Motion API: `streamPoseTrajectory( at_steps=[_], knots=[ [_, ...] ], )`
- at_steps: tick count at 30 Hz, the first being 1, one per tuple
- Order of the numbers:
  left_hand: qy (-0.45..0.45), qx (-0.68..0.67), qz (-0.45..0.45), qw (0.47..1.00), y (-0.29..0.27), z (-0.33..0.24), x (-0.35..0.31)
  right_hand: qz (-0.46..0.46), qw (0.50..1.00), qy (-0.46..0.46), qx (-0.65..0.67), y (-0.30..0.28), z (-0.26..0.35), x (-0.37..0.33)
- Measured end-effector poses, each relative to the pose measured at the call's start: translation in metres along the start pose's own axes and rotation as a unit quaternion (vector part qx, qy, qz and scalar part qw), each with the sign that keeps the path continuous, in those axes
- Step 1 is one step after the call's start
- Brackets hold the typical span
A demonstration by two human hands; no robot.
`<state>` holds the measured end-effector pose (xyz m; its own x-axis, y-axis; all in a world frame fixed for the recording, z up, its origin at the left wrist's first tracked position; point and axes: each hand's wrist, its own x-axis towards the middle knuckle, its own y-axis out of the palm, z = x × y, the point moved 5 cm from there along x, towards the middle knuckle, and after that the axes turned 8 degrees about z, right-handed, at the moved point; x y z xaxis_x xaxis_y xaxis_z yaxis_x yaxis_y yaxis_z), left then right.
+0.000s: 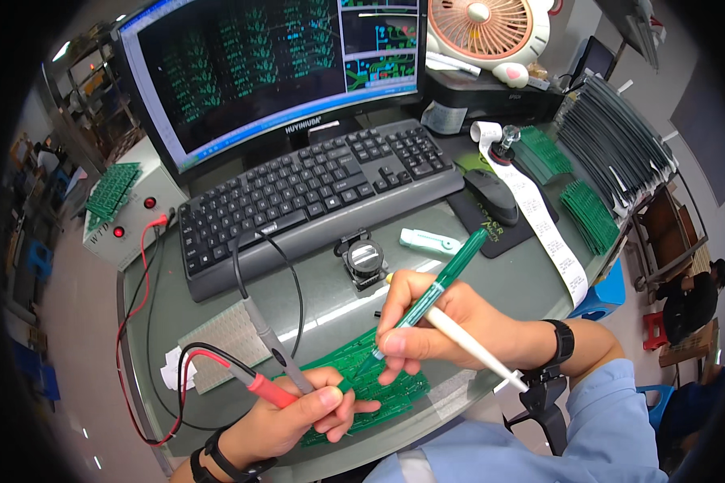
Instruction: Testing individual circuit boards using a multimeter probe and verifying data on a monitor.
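Observation:
My right hand [439,318] is closed around a green marker pen [451,270], its tip pointing down at the green circuit boards [399,390]. A slim white stick-like tool [475,348] is also tucked in that hand, its end toward the wrist. My left hand [310,410] is closed on a red test probe [272,392] and a grey test probe [267,334], both with cables. At its thumb and fingertip is a small green piece [345,385], which looks like the pen's cap. Both hands are over the boards, which they partly hide.
A keyboard [314,189], monitor [242,72] and mouse [491,197] stand beyond the hands. A round magnifier [364,256] and a pale green cutter [429,241] lie between. Red and black cables run to a grey box [129,209]. Board stacks [590,217] and a paper strip [544,225] lie right.

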<state>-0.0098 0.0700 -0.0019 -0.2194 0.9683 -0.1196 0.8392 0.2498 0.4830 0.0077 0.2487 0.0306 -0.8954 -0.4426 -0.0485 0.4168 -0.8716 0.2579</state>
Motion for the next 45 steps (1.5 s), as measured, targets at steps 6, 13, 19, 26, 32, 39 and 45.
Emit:
streamPoseTrajectory(
  at_steps=[6,13,19,26,32,39,45],
  knots=[
    [-0.003,0.027,-0.014,1.0,0.01,-0.009,-0.005,0.046,0.997,-0.051,-0.044,0.028,0.001,0.004],
    [0.079,0.135,-0.178,0.972,0.001,-0.021,-0.006,-0.039,0.998,-0.003,-0.052,0.018,0.006,0.002],
    [0.211,0.259,-0.307,0.891,-0.087,-0.047,0.0,-0.145,0.782,0.087,-0.6,-0.075,0.017,-0.03],
    [0.12,0.548,-0.363,0.744,-0.107,-0.064,0.011,-0.046,0.72,-0.05,-0.691,0.004,0.022,-0.009],
    [0.219,0.251,-0.363,0.87,-0.081,-0.084,-0.023,0.142,0.656,-0.2,-0.714,0.094,-0.031,0.032],
    [0.221,0.127,-0.387,0.886,-0.068,-0.071,-0.089,0.161,0.634,-0.217,-0.725,0.111,-0.019,0.026],
    [0.204,0.09,-0.413,0.883,-0.07,-0.048,-0.103,0.081,0.773,-0.228,-0.587,0.078,0.075,0.002]
  ],
)
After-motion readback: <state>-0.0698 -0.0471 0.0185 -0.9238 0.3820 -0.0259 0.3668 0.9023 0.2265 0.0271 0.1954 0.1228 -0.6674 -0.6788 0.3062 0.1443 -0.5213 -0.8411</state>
